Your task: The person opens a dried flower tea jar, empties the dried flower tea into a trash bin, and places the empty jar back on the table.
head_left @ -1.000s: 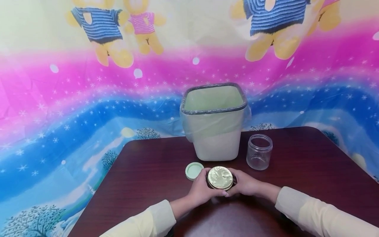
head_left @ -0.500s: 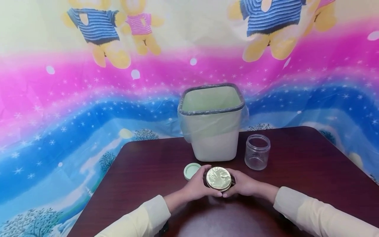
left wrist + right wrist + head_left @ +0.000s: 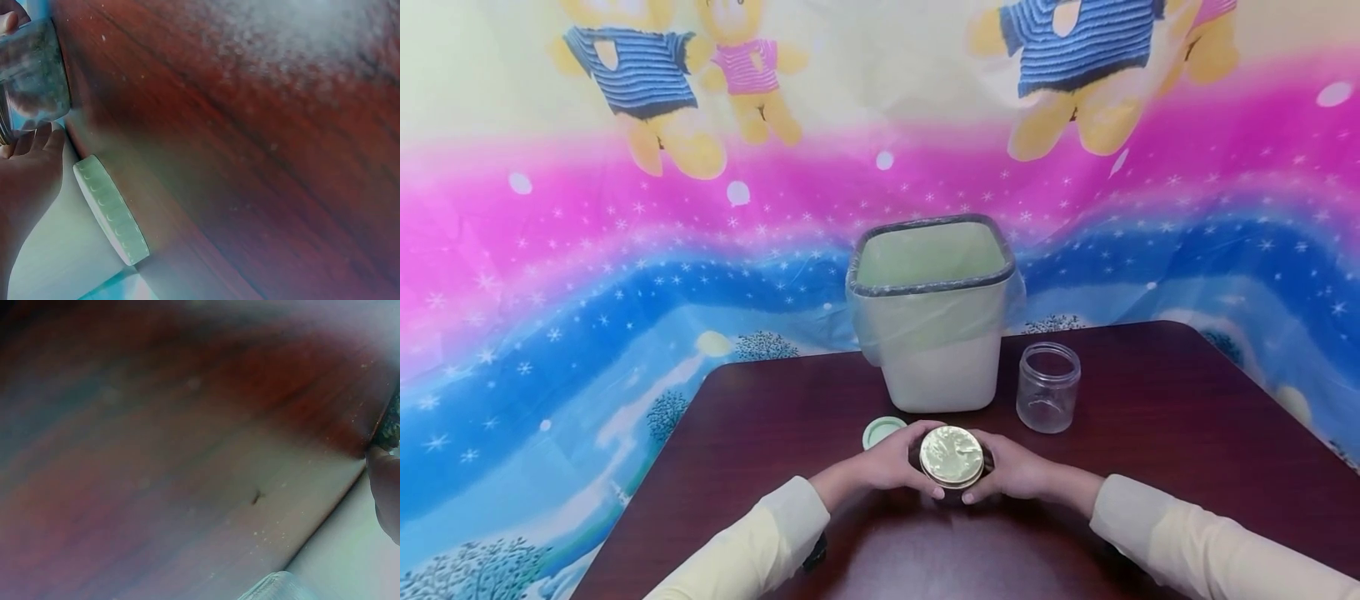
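Note:
A jar (image 3: 951, 457) with a shiny gold foil seal on top stands near the front middle of the table. In the left wrist view, the see-through wall of the jar (image 3: 40, 75) shows dark contents inside. My left hand (image 3: 895, 462) curves round its left side, thumb at the front and fingers behind. On the opposite side my right hand (image 3: 1015, 467) holds it the same way. Just beyond the left hand a pale green screw lid (image 3: 883, 431) lies on the table, its ribbed lid edge (image 3: 112, 209) visible in the left wrist view.
A pale bin (image 3: 940, 358) lined with a clear bag stands behind the jar. To its right is an open clear jar (image 3: 1049, 392). The dark red-brown table (image 3: 790, 417) ends at a patterned cloth backdrop (image 3: 760, 275).
My left thumb has drawn slightly left, away from the right thumb, and the left hand covers more of the green lid. The jar stays between both hands. The head view has shifted a little.

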A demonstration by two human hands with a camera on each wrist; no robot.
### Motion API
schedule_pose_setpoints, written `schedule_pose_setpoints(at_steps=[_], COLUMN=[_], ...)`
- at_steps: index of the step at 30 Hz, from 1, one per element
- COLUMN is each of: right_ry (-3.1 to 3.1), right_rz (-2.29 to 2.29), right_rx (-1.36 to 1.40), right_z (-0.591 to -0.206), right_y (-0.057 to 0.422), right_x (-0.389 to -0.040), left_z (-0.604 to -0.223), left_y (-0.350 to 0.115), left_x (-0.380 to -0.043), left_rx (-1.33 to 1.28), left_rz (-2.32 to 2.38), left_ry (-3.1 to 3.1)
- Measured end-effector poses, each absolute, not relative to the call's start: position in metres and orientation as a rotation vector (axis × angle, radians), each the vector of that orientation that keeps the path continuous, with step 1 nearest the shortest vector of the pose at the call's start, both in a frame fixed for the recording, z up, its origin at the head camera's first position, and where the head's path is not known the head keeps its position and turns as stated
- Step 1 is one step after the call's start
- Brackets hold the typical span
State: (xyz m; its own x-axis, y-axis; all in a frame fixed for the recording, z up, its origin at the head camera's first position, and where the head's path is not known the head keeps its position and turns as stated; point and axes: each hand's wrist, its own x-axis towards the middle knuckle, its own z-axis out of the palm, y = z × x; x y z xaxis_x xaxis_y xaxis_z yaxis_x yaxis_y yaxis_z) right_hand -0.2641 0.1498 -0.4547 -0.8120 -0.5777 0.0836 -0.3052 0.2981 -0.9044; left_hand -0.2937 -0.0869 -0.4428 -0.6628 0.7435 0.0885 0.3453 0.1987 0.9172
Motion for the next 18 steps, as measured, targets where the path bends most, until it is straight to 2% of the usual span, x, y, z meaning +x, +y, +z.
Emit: schedule_pose_setpoints(at_steps=[18], right_ry=[2.341], right_rz=[-1.514], right_rx=[-0.818], right_z=[-0.453], right_y=[0.149], right_x=[-0.262], left_z=[-0.451], left_y=[-0.08], left_x=[-0.27], left_rx=[0.889], left_rz=[1.466], left_ry=[2.476])
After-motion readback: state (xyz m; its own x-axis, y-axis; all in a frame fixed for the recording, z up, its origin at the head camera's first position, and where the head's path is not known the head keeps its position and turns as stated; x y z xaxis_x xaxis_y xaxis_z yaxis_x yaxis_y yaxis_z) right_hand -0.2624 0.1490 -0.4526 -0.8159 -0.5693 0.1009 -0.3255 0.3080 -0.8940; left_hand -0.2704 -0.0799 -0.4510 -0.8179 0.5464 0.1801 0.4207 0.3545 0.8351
